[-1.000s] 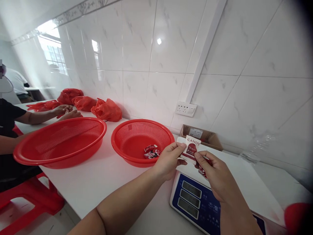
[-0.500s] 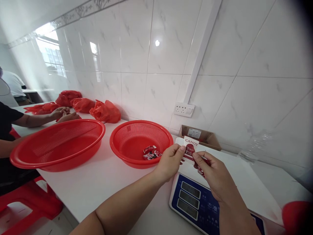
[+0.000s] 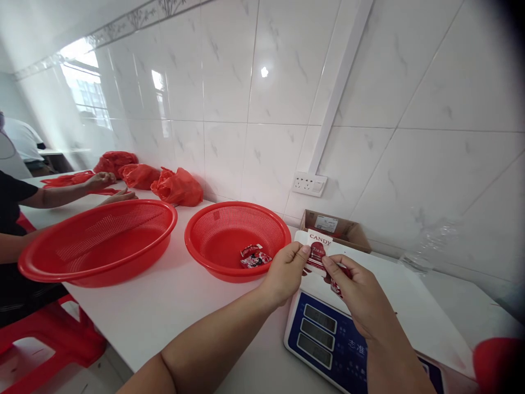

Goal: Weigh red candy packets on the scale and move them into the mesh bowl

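Between both hands I pinch a small white-and-red candy packet (image 3: 318,247) printed "CANDY". My left hand (image 3: 285,271) grips its left edge between thumb and fingers. My right hand (image 3: 359,290) has its thumb and fingers on the lower right part. More red-and-white patterned wrapper shows under the right fingers, partly hidden. Below the hands is a digital scale (image 3: 324,342) with a white top and a blue panel. To the left, a red perforated basin (image 3: 213,273) holds a few red, white and black wrapped packets (image 3: 255,258).
A larger red basin (image 3: 118,273) stands further left, beside a co-worker's hands (image 3: 100,180). Red plastic bags (image 3: 178,187) lie along the wall. Behind the scale sits an open cardboard box (image 3: 356,232), with clear plastic (image 3: 435,243) to its right. A red stool (image 3: 61,350) is below the table.
My hands and the candy packet have barely moved. The co-worker's hands at the left have come apart from each other.
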`<state>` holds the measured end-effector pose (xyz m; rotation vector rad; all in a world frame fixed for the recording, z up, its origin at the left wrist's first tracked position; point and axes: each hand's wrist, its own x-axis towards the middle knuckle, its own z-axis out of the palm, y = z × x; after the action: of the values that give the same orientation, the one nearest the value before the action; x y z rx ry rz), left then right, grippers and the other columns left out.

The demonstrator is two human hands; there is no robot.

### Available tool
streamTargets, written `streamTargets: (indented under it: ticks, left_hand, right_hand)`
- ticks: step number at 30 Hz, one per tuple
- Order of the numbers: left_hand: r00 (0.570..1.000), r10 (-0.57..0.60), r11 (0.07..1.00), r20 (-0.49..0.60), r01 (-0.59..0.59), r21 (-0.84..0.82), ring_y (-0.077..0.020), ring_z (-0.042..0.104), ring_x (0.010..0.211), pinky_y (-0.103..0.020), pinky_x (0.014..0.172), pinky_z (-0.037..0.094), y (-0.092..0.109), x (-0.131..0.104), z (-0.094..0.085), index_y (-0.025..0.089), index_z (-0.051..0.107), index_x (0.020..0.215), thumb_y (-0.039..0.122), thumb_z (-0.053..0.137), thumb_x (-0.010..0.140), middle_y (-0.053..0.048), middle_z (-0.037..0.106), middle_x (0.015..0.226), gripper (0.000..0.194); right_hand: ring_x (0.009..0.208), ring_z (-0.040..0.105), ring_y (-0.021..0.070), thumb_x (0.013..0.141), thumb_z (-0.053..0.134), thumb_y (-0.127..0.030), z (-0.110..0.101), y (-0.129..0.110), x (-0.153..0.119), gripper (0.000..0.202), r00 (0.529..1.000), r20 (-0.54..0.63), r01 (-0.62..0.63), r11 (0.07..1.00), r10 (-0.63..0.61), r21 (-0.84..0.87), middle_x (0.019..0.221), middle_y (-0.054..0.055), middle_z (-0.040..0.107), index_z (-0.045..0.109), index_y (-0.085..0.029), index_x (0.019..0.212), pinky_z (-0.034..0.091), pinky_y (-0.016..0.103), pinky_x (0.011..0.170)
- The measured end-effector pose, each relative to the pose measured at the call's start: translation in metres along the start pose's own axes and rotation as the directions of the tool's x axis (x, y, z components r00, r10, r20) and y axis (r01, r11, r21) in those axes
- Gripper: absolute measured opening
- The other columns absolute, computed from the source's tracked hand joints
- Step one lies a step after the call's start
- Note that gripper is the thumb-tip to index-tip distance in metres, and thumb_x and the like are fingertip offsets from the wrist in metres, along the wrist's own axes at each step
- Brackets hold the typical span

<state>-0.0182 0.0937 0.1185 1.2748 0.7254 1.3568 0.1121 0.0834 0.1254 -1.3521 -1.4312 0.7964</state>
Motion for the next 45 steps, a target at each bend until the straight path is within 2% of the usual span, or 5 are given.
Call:
streamTargets:
  ticks: [14, 24, 40, 45]
  left_hand:
    - [1.000, 0.007, 1.000, -0.005, -0.007, 0.027, -0.0081, 0.039, 0.058, -0.021, 0.057, 0.035, -0.0013, 0.0003, -0.0007, 0.017, 0.044, 0.068, 0.053, 0.048, 0.080, 0.004, 0.043, 0.062, 0.039]
    - [1.000, -0.016, 1.000, -0.017, 0.016, 0.017, -0.0088, 0.041, 0.060, -0.022, 0.058, 0.037, -0.0028, 0.0016, -0.0006, 0.017, 0.046, 0.069, 0.059, 0.050, 0.077, 0.003, 0.045, 0.063, 0.043]
    - [0.999, -0.030, 0.999, -0.015, 0.030, 0.011, -0.0088, 0.041, 0.060, -0.022, 0.059, 0.036, -0.0024, 0.0006, 0.0000, 0.016, 0.048, 0.071, 0.059, 0.051, 0.076, 0.003, 0.046, 0.064, 0.043]
    - [0.999, -0.032, 0.999, -0.043, 0.033, 0.019, -0.0090, 0.042, 0.062, -0.021, 0.060, 0.037, 0.0001, 0.0008, -0.0013, 0.016, 0.050, 0.071, 0.056, 0.054, 0.075, 0.003, 0.048, 0.067, 0.040]
  right_hand:
    - [0.052, 0.041, 0.0113, 0.069, 0.058, -0.061, -0.0015, -0.0014, -0.0016, 0.043, 1.000, 0.007, 0.006, 1.000, -0.006, -0.002, 0.057, 0.000, 0.052, 0.062, -0.018, 0.071, 0.035, 0.024, 0.048]
    - [0.050, 0.042, 0.0113, 0.067, 0.061, -0.057, -0.0029, -0.0074, -0.0039, 0.038, 0.999, 0.041, -0.037, 0.999, 0.036, 0.038, 0.057, -0.001, 0.052, 0.062, -0.019, 0.071, 0.033, 0.024, 0.045]
    - [0.051, 0.042, 0.0110, 0.068, 0.060, -0.054, -0.0043, -0.0071, -0.0044, 0.036, 0.999, 0.040, -0.025, 1.000, 0.025, 0.001, 0.059, 0.000, 0.054, 0.062, -0.019, 0.071, 0.032, 0.024, 0.045]
    - [0.052, 0.042, 0.0116, 0.067, 0.061, -0.054, -0.0068, -0.0057, -0.0037, 0.035, 0.999, 0.026, -0.036, 0.999, 0.036, -0.013, 0.058, 0.000, 0.053, 0.062, -0.019, 0.073, 0.033, 0.024, 0.047]
